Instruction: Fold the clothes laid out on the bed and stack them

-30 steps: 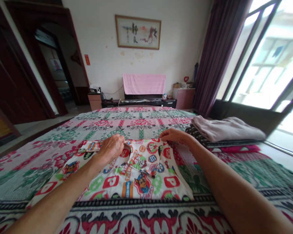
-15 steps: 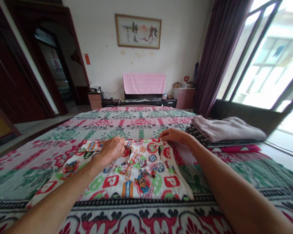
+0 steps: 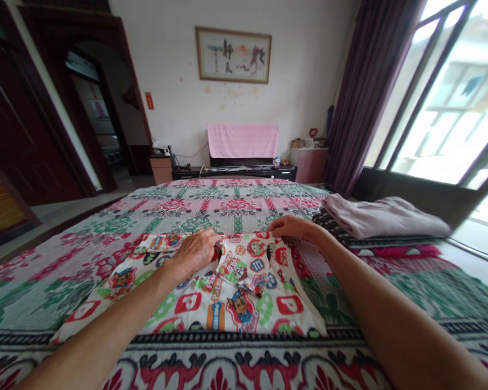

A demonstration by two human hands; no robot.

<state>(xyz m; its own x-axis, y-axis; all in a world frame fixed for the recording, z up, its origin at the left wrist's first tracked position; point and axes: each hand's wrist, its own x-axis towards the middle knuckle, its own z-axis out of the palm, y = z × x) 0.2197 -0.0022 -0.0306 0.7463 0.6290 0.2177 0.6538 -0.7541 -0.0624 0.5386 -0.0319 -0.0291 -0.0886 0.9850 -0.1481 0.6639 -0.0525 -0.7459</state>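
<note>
A white child's shirt (image 3: 239, 303) with a colourful cartoon-dog print lies spread on the bed, its right sleeve folded inward over the body. My left hand (image 3: 201, 246) rests on the upper middle of the shirt, fingers curled down around the cloth beside a small dark opening; its fingertips are partly hidden. At the top right corner, my right hand (image 3: 290, 226) pinches the shirt's edge between thumb and fingers.
The bed has a pink, green and white floral cover (image 3: 179, 214). To the right is a stack of folded clothes, a pale grey garment (image 3: 382, 216) on top. Beyond the bed stand a low black cabinet (image 3: 284, 173) and a screen draped with a pink towel (image 3: 243, 141).
My left hand has shifted slightly to the right along the top of the shirt. My right hand keeps its grip at the corner. The whole view has turned a little.
</note>
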